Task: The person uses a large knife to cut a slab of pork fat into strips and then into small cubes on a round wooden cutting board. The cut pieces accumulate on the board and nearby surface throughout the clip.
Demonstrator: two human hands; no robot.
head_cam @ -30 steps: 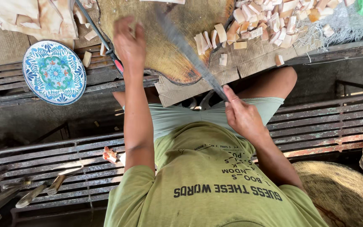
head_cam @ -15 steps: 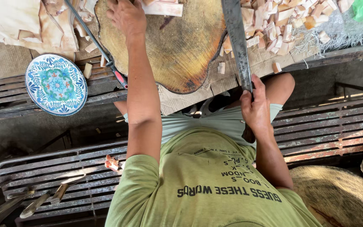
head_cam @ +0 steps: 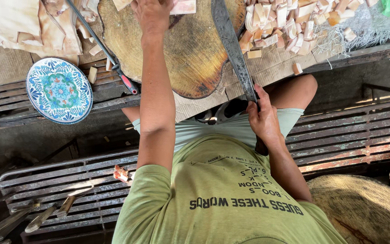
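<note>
My left hand (head_cam: 152,16) reaches far out over a round wooden chopping block (head_cam: 190,49) and presses on a pale pink slab (head_cam: 183,7) at its far edge. My right hand (head_cam: 262,118) grips the handle of a long dark cleaver-like knife (head_cam: 231,43). The blade points away from me along the block's right side, its tip out of view at the top edge. A heap of small pale cut pieces (head_cam: 290,22) lies to the right of the blade on cardboard.
A blue patterned plate (head_cam: 59,90) sits left of the block. A thin rod with a red grip (head_cam: 109,58) lies beside it, pale sheets (head_cam: 19,22) behind. Knives (head_cam: 23,219) rest on the slatted metal bench at lower left; another wooden stump (head_cam: 366,208) stands lower right.
My left hand has slid farther across the block onto the pale slab. My right hand swung the knife from lying diagonally over the block to pointing straight away on its right side.
</note>
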